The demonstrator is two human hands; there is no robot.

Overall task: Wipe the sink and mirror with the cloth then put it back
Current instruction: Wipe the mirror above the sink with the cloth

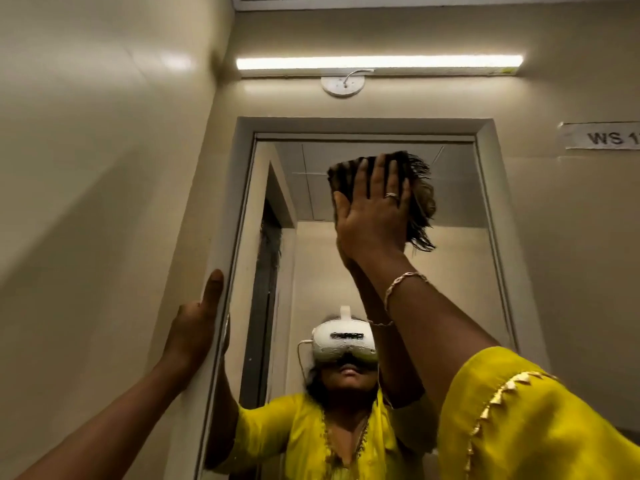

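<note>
A tall mirror (457,271) in a pale frame fills the middle of the head view. My right hand (372,216) is raised high and presses a dark fringed cloth (420,199) flat against the upper glass, fingers spread over it. My left hand (195,327) rests on the mirror's left frame edge, fingers apart, holding nothing. The glass reflects a person in a yellow top wearing a white headset. The sink is out of view.
A lit tube light (379,62) runs across the wall above the mirror, with a round white fitting (343,85) under it. A paper label (601,136) is stuck to the wall at the right. A plain wall closes in on the left.
</note>
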